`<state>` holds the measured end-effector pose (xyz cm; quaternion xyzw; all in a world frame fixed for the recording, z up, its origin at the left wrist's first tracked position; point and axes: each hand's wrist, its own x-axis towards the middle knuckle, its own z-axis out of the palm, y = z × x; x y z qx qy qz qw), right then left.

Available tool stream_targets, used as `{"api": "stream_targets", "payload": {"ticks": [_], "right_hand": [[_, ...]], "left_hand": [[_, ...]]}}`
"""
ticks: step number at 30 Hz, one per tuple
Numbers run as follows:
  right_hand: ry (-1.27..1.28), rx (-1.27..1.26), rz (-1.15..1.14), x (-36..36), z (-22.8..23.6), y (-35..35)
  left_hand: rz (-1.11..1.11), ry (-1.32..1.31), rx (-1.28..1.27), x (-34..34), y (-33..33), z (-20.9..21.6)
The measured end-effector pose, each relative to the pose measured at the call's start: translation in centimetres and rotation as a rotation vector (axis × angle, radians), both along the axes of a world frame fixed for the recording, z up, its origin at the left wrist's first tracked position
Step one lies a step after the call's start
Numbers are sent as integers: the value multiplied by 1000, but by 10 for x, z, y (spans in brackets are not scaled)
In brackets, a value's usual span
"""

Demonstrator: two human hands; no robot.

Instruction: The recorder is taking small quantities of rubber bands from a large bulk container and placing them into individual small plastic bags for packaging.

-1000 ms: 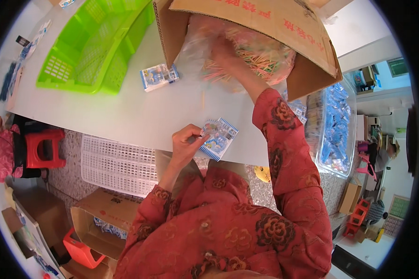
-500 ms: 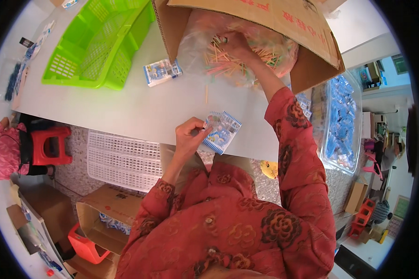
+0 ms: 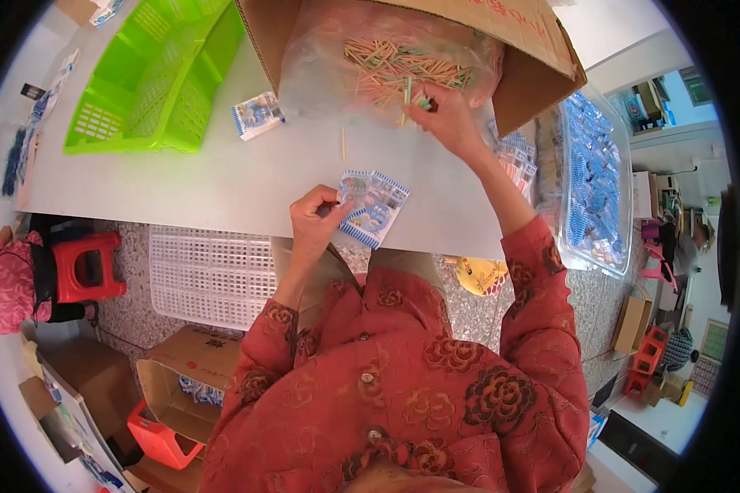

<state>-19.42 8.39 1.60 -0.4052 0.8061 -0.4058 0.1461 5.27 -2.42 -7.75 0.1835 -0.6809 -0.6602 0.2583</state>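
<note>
My left hand (image 3: 313, 222) pinches the left edge of a small clear packet with blue-and-white print (image 3: 378, 212) at the table's near edge. Fingers closed, my right hand (image 3: 454, 123) holds a few thin coloured sticks (image 3: 408, 97), some pale green, at the mouth of a cardboard box (image 3: 543, 86) on its side. Behind it, a heap of thin pink, orange and green sticks (image 3: 411, 59) lies in a clear plastic bag (image 3: 304, 70) spilling from the box. One loose stick (image 3: 344, 145) rests on the table between the packet and the bag.
Another printed packet (image 3: 256, 116) lies beside a green plastic basket (image 3: 152, 90) at the back left. A clear tub of blue packets (image 3: 594, 181) stands on the right, with more packets (image 3: 516, 160) beside it. Below the table edge sits a white crate (image 3: 210, 275).
My right hand has drawn back from inside the bag toward its near edge, now with sticks in its fingers. My left hand stays on the packet. The whole view has shifted slightly.
</note>
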Motion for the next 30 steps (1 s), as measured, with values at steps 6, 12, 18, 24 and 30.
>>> {"api": "stream_targets", "payload": {"ticks": [6, 12, 18, 24, 30], "right_hand": [[438, -209, 110, 20, -71, 33], [-307, -192, 2, 60, 20, 37], [-645, -296, 242, 86, 42, 32], [-577, -207, 253, 91, 35, 29], [-276, -196, 215, 101, 48, 31]], "left_hand": [[-8, 3, 42, -4, 2, -2], [14, 108, 7, -8, 6, -3], [-27, 102, -29, -7, 8, 8], [-50, 138, -166, -8, 13, 28], [-38, 122, -151, -9, 14, 29]]}}
